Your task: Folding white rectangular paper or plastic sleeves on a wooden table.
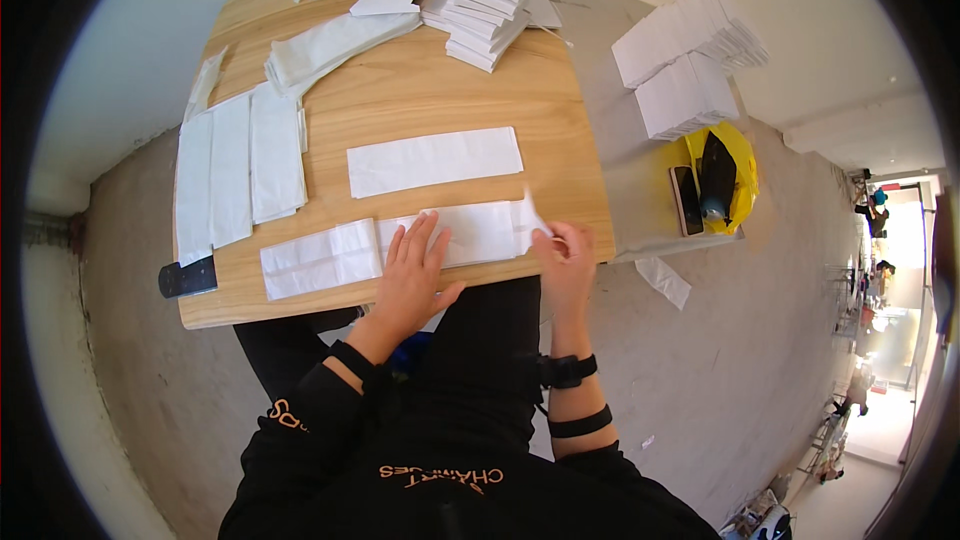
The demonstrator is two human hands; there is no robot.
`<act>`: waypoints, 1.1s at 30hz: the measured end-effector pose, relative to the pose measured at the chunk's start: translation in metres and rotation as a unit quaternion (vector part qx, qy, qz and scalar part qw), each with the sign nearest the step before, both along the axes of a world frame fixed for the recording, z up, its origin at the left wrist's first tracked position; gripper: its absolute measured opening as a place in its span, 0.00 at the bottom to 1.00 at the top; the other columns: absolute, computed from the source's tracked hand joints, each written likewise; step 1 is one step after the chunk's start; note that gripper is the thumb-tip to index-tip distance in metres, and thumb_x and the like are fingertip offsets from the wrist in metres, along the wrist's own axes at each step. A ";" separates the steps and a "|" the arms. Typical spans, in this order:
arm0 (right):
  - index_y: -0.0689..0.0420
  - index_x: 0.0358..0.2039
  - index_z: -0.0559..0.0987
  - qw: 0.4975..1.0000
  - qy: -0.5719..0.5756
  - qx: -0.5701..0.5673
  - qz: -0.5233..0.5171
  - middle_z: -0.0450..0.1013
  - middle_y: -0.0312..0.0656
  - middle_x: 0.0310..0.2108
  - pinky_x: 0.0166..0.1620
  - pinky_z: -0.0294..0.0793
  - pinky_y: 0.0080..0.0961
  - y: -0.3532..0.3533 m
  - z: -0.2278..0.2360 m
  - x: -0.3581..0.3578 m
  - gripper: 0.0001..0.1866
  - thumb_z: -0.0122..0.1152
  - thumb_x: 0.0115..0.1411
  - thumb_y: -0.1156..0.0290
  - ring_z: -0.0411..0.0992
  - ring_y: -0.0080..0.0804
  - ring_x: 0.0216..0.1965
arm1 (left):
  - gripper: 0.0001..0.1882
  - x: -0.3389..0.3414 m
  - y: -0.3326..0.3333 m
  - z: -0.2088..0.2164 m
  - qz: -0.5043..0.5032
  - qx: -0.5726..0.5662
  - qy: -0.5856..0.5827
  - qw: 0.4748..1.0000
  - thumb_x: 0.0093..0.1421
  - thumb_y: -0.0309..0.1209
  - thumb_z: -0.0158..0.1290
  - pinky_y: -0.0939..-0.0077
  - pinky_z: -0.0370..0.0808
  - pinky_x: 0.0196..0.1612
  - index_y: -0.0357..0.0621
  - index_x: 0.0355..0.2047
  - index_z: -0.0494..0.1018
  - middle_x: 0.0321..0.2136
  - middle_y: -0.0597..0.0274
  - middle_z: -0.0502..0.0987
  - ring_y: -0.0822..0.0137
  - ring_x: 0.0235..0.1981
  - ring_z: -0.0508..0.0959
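Observation:
A long white paper-like sleeve [478, 230] lies across the table near its front edge. Its left part [325, 258] looks thinner and creased, with a band running along it. My left hand [412, 275] rests flat on the sleeve, fingers spread. At the sleeve's right end my right hand [565, 258] pinches a thin white flap [532, 208] that stands up off the table. Whether the flap belongs to the same sleeve I cannot tell. Just beyond lies another flat white sleeve [435, 162], touched by neither hand.
Flat white sleeves [230, 175] overlap at the table's left, with a further stack [335, 45] behind. Folded white boxes [490, 5] pile up at the back. On a grey surface to the right stand more white stacks [685, 90], a phone [686, 200] and a yellow bag [745, 175].

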State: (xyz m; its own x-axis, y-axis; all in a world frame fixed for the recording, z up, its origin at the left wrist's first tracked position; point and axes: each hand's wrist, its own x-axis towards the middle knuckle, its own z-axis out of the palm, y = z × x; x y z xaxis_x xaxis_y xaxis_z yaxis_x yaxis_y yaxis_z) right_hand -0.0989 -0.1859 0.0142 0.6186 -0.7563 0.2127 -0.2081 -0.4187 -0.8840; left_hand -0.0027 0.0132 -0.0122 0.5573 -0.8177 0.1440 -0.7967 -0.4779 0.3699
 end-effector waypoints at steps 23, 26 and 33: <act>0.54 0.42 0.78 0.986 0.111 -0.065 0.107 0.68 0.46 0.37 0.43 0.71 0.36 0.004 -0.030 0.013 0.12 0.60 0.55 0.73 0.69 0.46 0.41 | 0.27 0.008 -0.002 0.010 0.183 -0.216 0.532 0.798 0.68 0.43 0.46 0.72 0.60 0.61 0.32 0.57 0.66 0.55 0.53 0.66 0.62 0.58 0.66; 0.53 0.44 0.78 0.981 0.120 -0.068 0.134 0.67 0.48 0.38 0.43 0.70 0.36 -0.005 -0.037 0.015 0.14 0.60 0.56 0.74 0.69 0.47 0.42 | 0.26 0.005 0.002 0.003 0.179 -0.211 0.541 0.794 0.67 0.42 0.49 0.73 0.64 0.58 0.32 0.56 0.66 0.54 0.54 0.67 0.64 0.55 0.68; 0.53 0.46 0.78 0.980 0.115 -0.060 0.153 0.67 0.49 0.39 0.44 0.70 0.36 -0.008 -0.046 0.019 0.16 0.61 0.55 0.74 0.68 0.47 0.41 | 0.24 0.003 0.006 -0.003 0.172 -0.218 0.500 0.820 0.65 0.38 0.52 0.76 0.69 0.49 0.33 0.55 0.68 0.49 0.56 0.68 0.69 0.45 0.70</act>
State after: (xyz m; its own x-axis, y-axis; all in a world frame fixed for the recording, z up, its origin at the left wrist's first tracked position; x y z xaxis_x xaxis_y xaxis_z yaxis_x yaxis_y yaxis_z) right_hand -0.0801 -0.1936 -0.0321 0.8547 -0.5059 0.1166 -0.2445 -0.5904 -0.7692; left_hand 0.0002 0.0187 -0.0155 0.7622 -0.5791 -0.2893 0.1644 -0.2591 0.9518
